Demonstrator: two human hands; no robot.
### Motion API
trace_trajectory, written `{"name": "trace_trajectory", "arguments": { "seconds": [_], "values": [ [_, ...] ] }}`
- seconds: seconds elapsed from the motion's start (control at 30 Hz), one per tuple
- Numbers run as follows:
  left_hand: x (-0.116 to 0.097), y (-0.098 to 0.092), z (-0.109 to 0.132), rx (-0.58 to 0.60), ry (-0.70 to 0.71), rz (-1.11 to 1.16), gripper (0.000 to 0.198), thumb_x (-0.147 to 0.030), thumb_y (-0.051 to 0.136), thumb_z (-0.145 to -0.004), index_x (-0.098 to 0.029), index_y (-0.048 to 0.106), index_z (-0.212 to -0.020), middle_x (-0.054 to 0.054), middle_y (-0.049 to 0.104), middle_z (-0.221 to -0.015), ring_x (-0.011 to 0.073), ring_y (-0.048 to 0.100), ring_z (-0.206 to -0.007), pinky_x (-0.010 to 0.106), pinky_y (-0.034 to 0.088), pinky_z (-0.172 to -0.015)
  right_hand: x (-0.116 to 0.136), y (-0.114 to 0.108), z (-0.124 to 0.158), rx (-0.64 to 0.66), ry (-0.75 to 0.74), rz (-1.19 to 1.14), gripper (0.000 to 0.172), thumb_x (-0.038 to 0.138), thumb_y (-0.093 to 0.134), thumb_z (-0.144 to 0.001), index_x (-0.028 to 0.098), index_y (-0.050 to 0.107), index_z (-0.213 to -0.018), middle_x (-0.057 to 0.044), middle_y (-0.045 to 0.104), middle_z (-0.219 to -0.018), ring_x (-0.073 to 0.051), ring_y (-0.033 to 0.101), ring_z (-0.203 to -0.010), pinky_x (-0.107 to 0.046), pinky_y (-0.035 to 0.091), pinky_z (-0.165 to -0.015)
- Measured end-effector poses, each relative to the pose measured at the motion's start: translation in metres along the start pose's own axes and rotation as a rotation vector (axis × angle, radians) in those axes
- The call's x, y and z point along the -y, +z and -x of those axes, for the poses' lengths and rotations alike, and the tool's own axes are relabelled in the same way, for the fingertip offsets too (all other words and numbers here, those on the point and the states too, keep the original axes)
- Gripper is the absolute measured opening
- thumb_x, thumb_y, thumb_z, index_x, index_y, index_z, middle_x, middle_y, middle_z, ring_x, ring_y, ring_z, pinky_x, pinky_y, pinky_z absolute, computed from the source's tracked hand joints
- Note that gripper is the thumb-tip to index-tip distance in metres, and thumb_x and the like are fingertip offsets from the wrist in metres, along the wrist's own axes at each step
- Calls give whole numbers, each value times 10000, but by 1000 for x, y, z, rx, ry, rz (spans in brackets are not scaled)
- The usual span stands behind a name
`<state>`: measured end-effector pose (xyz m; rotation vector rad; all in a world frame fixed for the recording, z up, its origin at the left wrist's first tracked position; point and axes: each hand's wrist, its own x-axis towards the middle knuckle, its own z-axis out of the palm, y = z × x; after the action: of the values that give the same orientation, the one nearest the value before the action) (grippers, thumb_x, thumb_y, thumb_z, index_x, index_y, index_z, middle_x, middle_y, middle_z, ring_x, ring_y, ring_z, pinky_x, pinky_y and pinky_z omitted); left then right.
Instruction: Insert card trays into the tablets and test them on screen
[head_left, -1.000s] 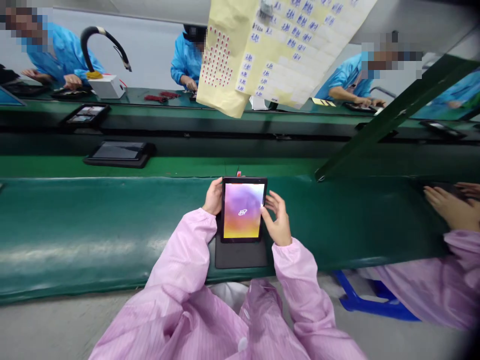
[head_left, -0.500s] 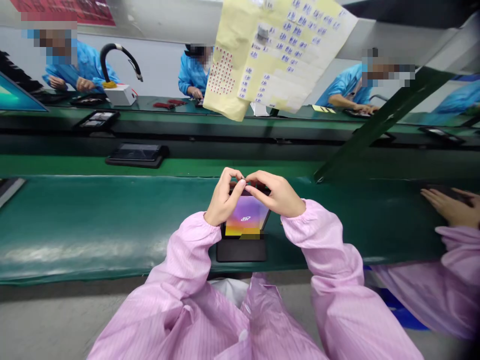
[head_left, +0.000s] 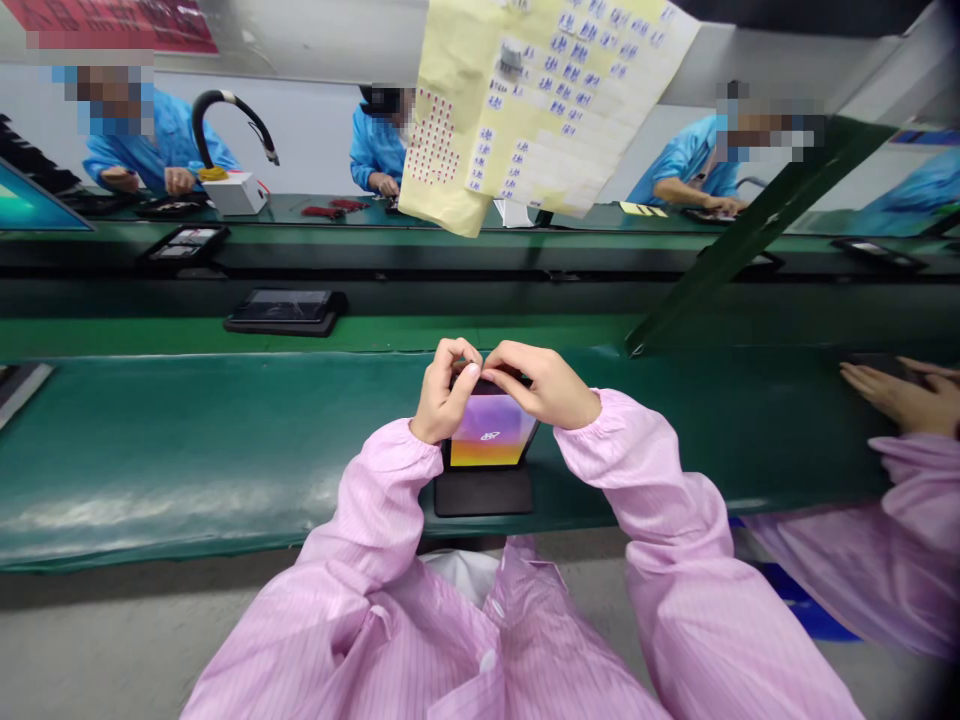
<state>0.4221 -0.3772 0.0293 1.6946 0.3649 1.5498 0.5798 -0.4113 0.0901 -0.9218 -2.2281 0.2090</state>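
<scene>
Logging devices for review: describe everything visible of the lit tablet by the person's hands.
The tablet is dark-framed, its screen purple fading to yellow with a white logo, facing the camera. A dark panel shows at its near edge on the green mat. The left hand and right hand partly hide its top; contact is unclear.

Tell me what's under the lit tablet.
A black pad juts out below the near edge of the lit tablet, on the green mat. The tablet covers whatever lies farther back, and the left hand and right hand hide much of its far edge.
</scene>
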Motion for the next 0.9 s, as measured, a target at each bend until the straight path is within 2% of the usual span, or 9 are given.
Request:
{"name": "trace_trajectory", "arguments": {
  "seconds": [0.2, 0.43, 0.63, 0.9],
  "values": [
    [2, 2, 0, -30, 13, 36, 135, -355, 479, -943, -228, 457, -902, -6, 480, -790, 122, 486, -717, 285, 414, -716, -4, 2, -1, 3, -4, -18, 162, 260, 493, -954, 192, 557, -822, -12, 615, -764, -121, 533, -645, -243, 411, -610],
    [4, 2, -2, -52, -4, 18, 164, -378, 485, -938, -223, 460, -893, -8, 484, -775, 124, 495, -720, 282, 420, -713, -5, -2, -3, -18, 78, -127, 194, 375, 558, -927, 187, 600, -902, -4, 597, -756, -118, 525, -627, -250, 435, -606],
    [2, 3, -2, -50, 2, 25, 154, -369, 479, -943, -224, 454, -896, -9, 489, -776, 121, 494, -714, 279, 418, -709, -3, -4, -3, -4, 33, -105, 209, 336, 513, -950, 195, 560, -804, 0, 581, -719, -118, 519, -616, -247, 430, -603],
    [4, 2, -2, -53, 7, 57, 127, -337, 480, -946, -221, 462, -896, -12, 486, -772, 116, 488, -710, 272, 410, -704, -4, 0, -5, 40, -15, -41, 193, 282, 506, -952, 194, 581, -797, -5, 621, -742, -123, 551, -660, -239, 443, -651]
  ]
}}
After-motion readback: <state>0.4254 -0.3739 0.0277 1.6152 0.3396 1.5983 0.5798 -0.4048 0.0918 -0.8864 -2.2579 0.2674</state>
